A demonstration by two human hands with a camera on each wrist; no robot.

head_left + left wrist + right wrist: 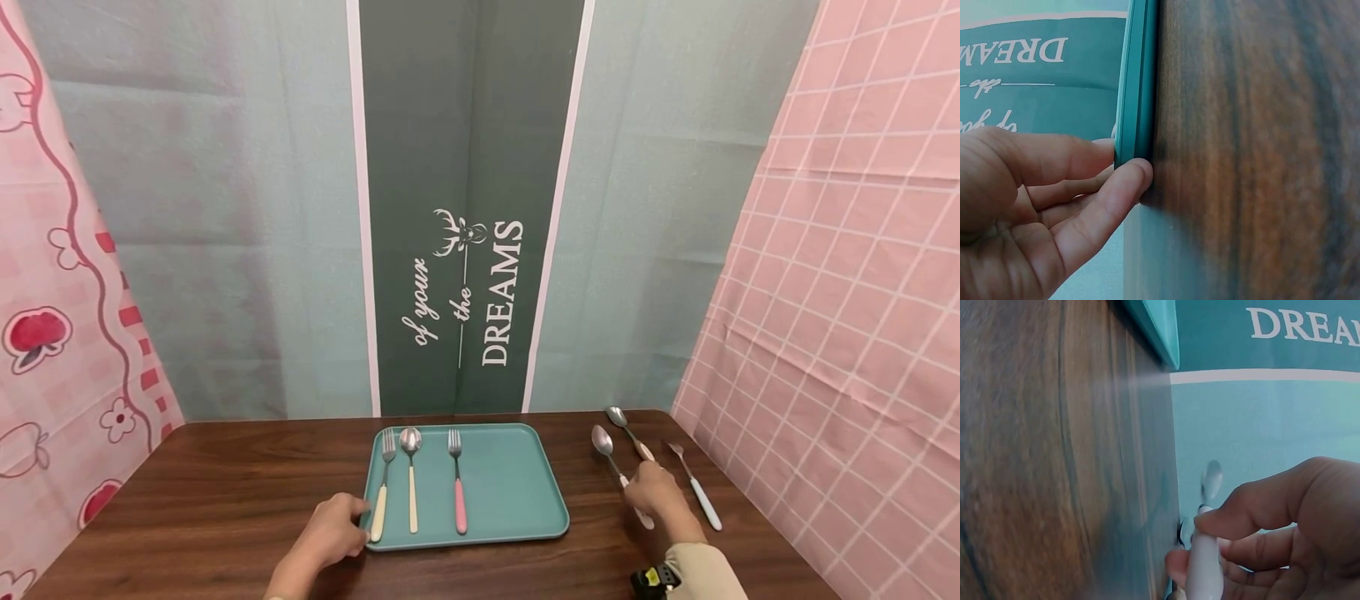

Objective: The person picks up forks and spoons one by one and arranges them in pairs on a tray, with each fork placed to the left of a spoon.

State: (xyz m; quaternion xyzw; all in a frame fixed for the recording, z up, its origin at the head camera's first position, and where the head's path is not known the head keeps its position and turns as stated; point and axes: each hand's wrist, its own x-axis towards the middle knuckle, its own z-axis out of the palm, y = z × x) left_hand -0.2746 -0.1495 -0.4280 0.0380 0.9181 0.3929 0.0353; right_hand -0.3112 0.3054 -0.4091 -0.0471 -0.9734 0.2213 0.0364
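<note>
At the left front corner of a teal tray (517, 517), my left hand (330, 529) pinches the rim between thumb and fingers; the left wrist view shows the thumb (1129, 178) against the tray's edge. On the tray lie a fork with a cream handle (379, 512), a spoon with a cream handle (412, 500) and a fork with a pink handle (460, 504). Right of the tray, my right hand (658, 492) holds a spoon with a white handle (1205, 569), its bowl pointing away from me.
Just beyond the right hand lies another spoon (618, 418) with a pale handle. To its right is a fork with a white handle (705, 504). A brown wooden table (247, 475) bears everything. Cloth hangings enclose its back and sides, the right one a pink grid cloth (840, 333).
</note>
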